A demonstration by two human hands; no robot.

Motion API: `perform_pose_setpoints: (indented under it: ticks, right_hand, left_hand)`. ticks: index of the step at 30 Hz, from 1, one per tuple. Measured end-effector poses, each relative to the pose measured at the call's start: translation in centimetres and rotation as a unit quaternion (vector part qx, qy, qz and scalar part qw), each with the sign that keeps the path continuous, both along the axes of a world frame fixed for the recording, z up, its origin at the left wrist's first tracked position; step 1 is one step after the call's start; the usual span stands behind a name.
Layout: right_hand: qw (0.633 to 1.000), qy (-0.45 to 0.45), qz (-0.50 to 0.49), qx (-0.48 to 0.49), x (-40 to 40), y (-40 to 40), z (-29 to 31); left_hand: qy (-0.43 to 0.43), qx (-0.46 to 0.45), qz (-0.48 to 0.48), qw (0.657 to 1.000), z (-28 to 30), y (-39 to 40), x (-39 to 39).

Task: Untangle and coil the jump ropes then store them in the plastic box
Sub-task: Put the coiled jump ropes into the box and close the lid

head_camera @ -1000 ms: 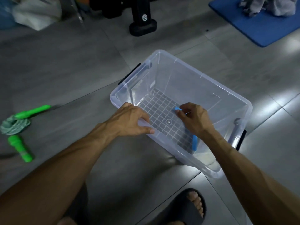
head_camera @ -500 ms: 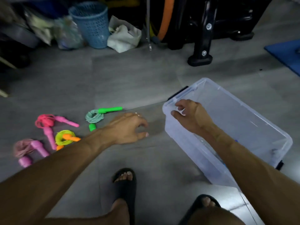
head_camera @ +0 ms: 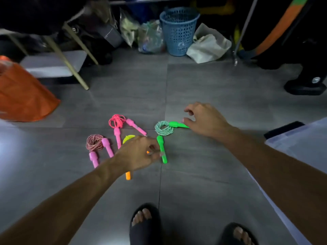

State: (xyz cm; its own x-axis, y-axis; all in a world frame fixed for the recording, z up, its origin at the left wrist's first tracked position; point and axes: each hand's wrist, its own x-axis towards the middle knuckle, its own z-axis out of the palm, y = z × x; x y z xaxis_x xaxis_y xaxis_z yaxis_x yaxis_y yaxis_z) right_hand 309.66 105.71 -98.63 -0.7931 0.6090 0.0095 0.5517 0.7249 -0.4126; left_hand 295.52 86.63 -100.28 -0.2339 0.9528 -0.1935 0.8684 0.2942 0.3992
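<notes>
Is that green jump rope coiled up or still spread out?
Coiled. The green jump rope has its cord wound into a small ring on the floor, with both green handles sticking out.
</notes>
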Motion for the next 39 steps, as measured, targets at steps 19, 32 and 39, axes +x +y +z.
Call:
perform_pose_setpoints:
  ticks: [19,32,39]
  right_hand:
    - [0.983,-0.166,0.044,-0.067,-19.9,8.4,-26.6]
    - [0.989,-0.033,0.108,-0.094,-22.8,5.3,-23.6]
    - [0.992,0.018,0.068,-0.104,-21.0,4.5,-22.8]
  left_hand:
    - [-0.126,0.087,0.230,0.961,-21.6,2.0,-12.1]
    - [-0.066,0.024,0.341,0.937,-25.4,2.6,-15.3]
    - [-0.133,0.040,0.396,0.908,-25.0,3.0,-15.2]
